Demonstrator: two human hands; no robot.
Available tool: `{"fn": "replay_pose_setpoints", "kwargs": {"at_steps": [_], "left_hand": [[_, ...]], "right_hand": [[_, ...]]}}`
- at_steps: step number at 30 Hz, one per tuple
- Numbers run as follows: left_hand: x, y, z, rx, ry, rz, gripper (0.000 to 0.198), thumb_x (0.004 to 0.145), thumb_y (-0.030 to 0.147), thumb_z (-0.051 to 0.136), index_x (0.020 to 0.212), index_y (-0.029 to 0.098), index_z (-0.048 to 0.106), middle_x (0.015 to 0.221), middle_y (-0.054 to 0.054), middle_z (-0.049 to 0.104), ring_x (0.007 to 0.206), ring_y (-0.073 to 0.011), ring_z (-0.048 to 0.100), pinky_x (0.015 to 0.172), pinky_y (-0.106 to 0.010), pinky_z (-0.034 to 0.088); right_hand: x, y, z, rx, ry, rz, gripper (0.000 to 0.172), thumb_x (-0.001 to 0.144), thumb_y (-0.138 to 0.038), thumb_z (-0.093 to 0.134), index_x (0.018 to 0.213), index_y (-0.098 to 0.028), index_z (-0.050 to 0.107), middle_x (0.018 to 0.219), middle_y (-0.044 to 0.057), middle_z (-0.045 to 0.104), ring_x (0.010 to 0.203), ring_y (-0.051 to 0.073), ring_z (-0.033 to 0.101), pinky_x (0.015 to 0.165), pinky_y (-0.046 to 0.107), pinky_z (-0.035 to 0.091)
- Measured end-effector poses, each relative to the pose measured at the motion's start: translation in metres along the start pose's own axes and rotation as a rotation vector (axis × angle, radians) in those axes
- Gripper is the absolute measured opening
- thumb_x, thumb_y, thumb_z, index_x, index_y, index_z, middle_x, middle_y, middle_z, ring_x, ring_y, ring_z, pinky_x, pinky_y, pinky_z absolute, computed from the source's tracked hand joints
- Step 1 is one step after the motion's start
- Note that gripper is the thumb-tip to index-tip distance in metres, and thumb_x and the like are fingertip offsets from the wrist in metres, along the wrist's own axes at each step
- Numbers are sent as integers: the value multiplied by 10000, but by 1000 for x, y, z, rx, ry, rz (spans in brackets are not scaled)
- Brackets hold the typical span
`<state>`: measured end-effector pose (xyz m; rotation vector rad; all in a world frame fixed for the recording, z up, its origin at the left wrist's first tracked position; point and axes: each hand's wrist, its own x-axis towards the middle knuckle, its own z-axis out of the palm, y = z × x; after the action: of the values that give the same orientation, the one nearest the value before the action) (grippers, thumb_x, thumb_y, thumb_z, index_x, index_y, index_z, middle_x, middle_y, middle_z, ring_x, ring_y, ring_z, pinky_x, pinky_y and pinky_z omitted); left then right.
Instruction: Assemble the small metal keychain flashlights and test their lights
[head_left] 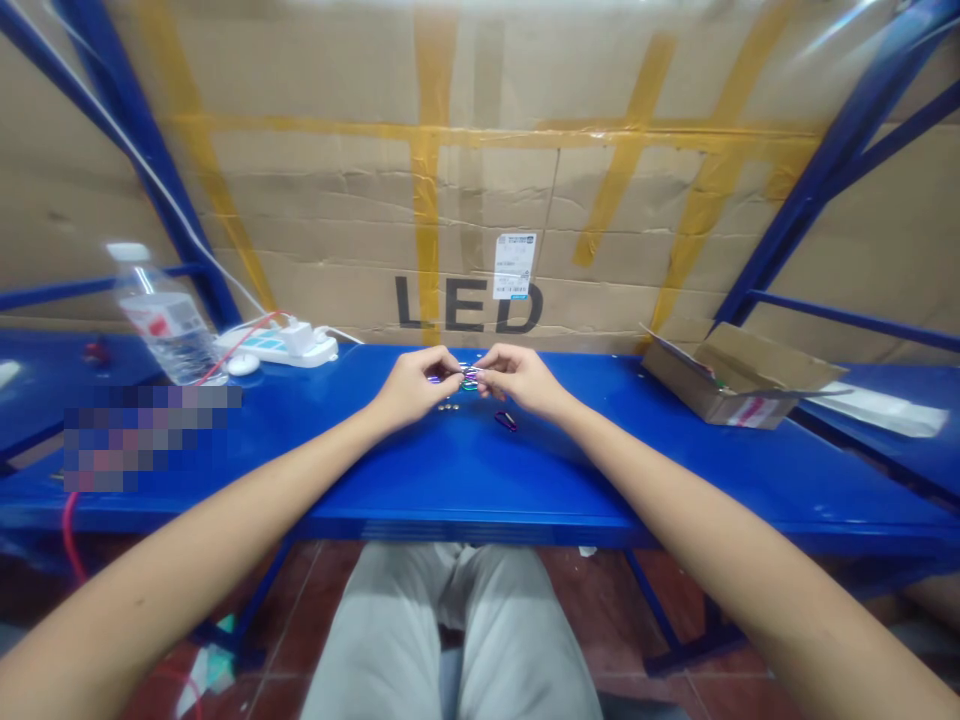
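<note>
My left hand (422,384) and my right hand (519,379) meet above the middle of the blue table (480,480), fingertips pinched close together. Between them is a small piece with a thin pale part, too small to name. Behind and below the fingertips lie several small shiny coloured pieces (469,384) in blue, purple and green, partly hidden by my hands. A purple carabiner (506,421) rests on the table just in front of my right hand. Several tiny metal pieces (448,407) sit in a row near my left hand.
An open cardboard box (739,385) stands at the right, beside a flat white packet (885,408). At the left are a water bottle (169,325), a white power strip (289,345) with cables and a round white object (242,365). A large cardboard panel (337,230) closes off the back.
</note>
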<state>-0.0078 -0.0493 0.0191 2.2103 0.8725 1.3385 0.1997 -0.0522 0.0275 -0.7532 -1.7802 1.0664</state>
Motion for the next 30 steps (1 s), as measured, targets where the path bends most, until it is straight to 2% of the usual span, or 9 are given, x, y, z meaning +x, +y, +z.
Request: {"fn": "replay_pose_setpoints", "kwargs": {"at_steps": [4, 7, 11, 15, 20, 24, 30], "left_hand": [[1, -1, 0, -45, 1, -1, 89, 773, 239, 666, 776, 155, 635, 802, -33, 682, 752, -161, 616, 712, -291, 485], [1, -3, 0, -82, -14, -6, 92, 778, 238, 670, 787, 157, 629, 810, -31, 678, 762, -162, 617, 722, -295, 490], [2, -4, -3, -81, -51, -2, 91, 787, 233, 670, 824, 155, 640, 830, -35, 680, 760, -161, 617, 726, -300, 490], [2, -2, -8, -65, -81, -25, 149, 803, 276, 679, 881, 152, 653, 838, -37, 684, 746, -160, 616, 705, -297, 487], [4, -1, -9, -84, -121, -62, 223, 825, 336, 678, 952, 153, 683, 897, -54, 714, 806, -182, 645, 752, -320, 508], [4, -3, -9, -103, -131, -41, 193, 834, 325, 670, 929, 158, 668, 912, -56, 709, 847, -194, 655, 792, -337, 515], [2, -2, -8, -139, -151, -95, 113, 853, 275, 623, 888, 168, 622, 763, -15, 680, 700, -162, 654, 702, -314, 521]], "right_hand": [[0, -1, 1, -20, 39, 5, 330, 708, -421, 784, 814, -170, 598, 647, 3, 667, 477, 91, 480, 440, 227, 341], [-1, -2, 1, -60, 39, -9, 300, 729, -413, 761, 807, -168, 607, 646, -2, 656, 461, 79, 437, 443, 233, 334], [-1, -2, -3, -132, -27, -4, 264, 753, -390, 729, 846, -163, 632, 659, -13, 634, 517, 94, 475, 502, 243, 378], [-1, 2, -6, -234, -82, -74, 247, 761, -345, 728, 901, -157, 648, 722, -1, 647, 663, 138, 560, 626, 271, 448], [-4, 0, -6, -590, -67, -226, 146, 878, -236, 618, 990, -153, 662, 841, 45, 686, 759, 169, 597, 714, 298, 458], [-6, -4, -2, -868, -116, -351, 177, 949, -169, 514, 1046, -140, 659, 990, 114, 688, 894, 204, 610, 799, 316, 453], [-9, -2, -1, -971, -149, -397, 196, 986, -180, 461, 997, -133, 652, 933, 113, 660, 836, 196, 584, 761, 294, 441]]}}
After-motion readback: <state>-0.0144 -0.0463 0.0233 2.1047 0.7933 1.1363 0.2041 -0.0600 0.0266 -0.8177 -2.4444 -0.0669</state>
